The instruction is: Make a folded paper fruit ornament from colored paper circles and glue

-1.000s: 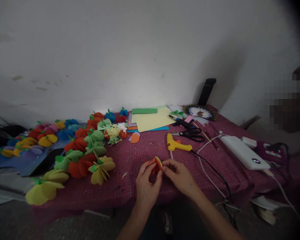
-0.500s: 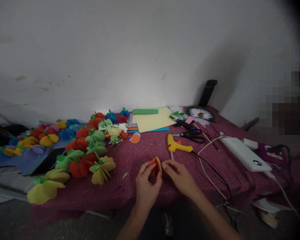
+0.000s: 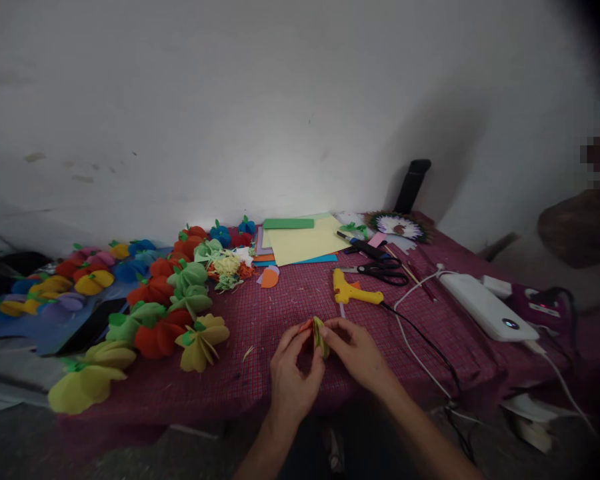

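Observation:
Near the table's front edge, my left hand (image 3: 296, 368) and my right hand (image 3: 356, 350) both pinch a small folded paper piece (image 3: 320, 338), yellow-green toward the right and orange toward the left. Its lower part is partly hidden by my fingers. Just beyond my right hand lies a yellow hot glue gun (image 3: 363, 294) with its nozzle end to the left. Left of my left hand rests a yellow paper pumpkin (image 3: 200, 341) with a green leaf. Orange and lilac paper cutouts (image 3: 269, 277) lie farther back.
Many coloured paper pumpkins (image 3: 163, 331) fill the left side. Paper sheets (image 3: 305, 243), black scissors (image 3: 383, 271) and a cutter (image 3: 365, 248) lie at the back. On the right are a white power bank (image 3: 487, 308), cables and a purple power strip (image 3: 537, 309). A person's arm (image 3: 580, 227) shows far right.
The paper piece has turned, showing more of its yellow-green side and less orange. My right fingers have moved slightly left onto it. The view has shifted a little.

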### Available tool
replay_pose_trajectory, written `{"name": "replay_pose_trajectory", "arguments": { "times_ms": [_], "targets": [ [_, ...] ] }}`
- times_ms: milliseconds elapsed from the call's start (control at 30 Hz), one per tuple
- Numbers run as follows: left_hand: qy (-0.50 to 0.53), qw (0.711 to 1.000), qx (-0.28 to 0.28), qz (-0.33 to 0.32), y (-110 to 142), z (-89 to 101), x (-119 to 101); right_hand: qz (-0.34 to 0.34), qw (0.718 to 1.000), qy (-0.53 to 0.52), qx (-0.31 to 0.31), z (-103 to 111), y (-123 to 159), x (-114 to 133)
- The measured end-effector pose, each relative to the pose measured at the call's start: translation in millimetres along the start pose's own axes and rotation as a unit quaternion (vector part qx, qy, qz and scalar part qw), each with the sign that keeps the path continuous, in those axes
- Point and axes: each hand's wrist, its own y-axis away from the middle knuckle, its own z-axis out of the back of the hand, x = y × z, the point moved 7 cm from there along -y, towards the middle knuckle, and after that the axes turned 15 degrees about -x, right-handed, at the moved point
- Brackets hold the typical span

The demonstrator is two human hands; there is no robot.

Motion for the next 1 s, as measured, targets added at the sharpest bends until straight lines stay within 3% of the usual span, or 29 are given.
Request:
{"name": "replay_pose_trajectory", "arguments": {
  "times_ms": [700,1000],
  "targets": [
    [0.021,0.999,0.011,0.032,2.8,-3.4,9.1,0.032,0.999,0.036,-0.008,0.8,-1.0,9.1],
    [-0.009,0.998,-0.011,0.055,2.6,-3.4,16.5,0.094,0.990,0.092,-0.052,9.6,-0.3,10.8]
  ]
}}
